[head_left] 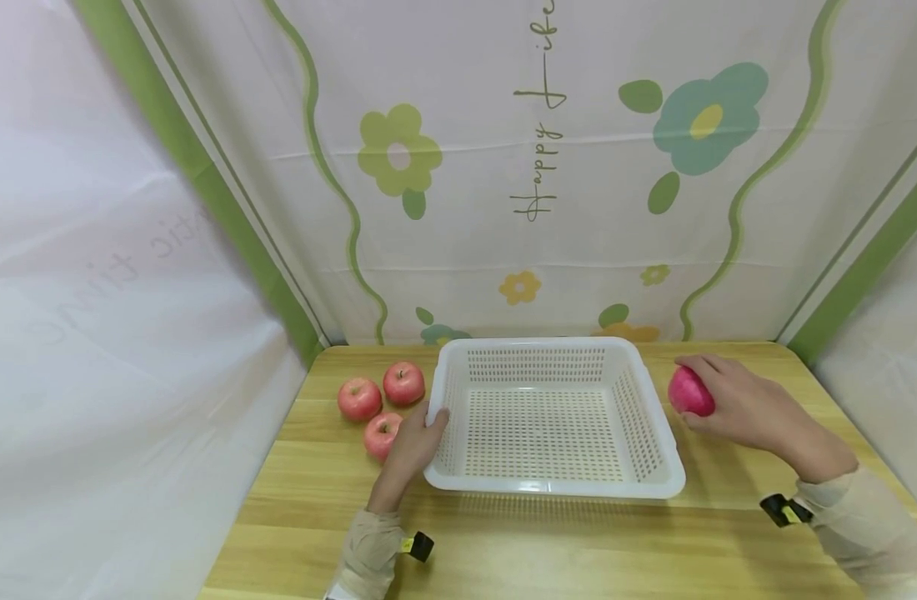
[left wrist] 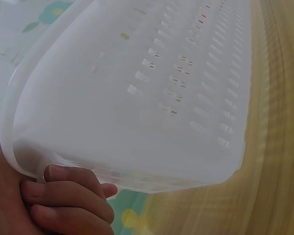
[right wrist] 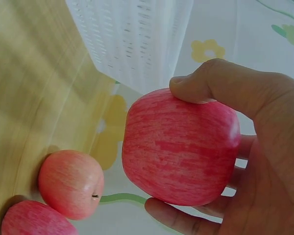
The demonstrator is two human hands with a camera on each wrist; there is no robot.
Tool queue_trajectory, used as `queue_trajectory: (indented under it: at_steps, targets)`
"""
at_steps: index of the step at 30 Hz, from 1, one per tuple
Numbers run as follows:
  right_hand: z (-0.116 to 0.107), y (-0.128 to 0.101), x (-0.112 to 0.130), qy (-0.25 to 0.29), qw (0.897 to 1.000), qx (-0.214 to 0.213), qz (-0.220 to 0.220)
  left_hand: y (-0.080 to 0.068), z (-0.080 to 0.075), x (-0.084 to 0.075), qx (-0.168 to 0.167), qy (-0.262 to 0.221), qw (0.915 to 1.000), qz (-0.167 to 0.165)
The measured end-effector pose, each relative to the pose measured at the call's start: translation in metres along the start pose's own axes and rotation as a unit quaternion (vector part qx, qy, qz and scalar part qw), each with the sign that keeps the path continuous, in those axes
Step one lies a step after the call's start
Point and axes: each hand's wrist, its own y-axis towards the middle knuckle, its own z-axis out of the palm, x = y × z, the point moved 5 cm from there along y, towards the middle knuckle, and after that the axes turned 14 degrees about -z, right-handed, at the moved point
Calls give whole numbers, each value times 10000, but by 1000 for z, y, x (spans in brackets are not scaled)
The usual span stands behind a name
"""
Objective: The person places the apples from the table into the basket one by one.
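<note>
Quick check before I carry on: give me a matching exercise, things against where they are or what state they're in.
1. white perforated plastic basket
2. three red apples in a cluster
3. single round red apple
4. left hand

A. lying on the wooden table, left of the basket
B. gripping the basket's left rim
C. empty
D. held in the right hand

Pairs: 1-C, 2-A, 3-D, 4-B

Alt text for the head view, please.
A person's right hand holds a red apple beside an empty white perforated basket on a wooden table. The left hand grips the basket's left rim, beside three more apples.
</note>
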Motion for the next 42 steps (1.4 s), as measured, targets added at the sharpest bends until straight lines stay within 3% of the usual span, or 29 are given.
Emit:
queue_trajectory:
  at_steps: [26,42]
  targets:
    - [-5,16,9,34,10000,23,-32,2,2,3,178,-9,9998,-126]
    - [-10,24,22,-49,9995,-153,-285,1,1,2,148,53,9998,-118]
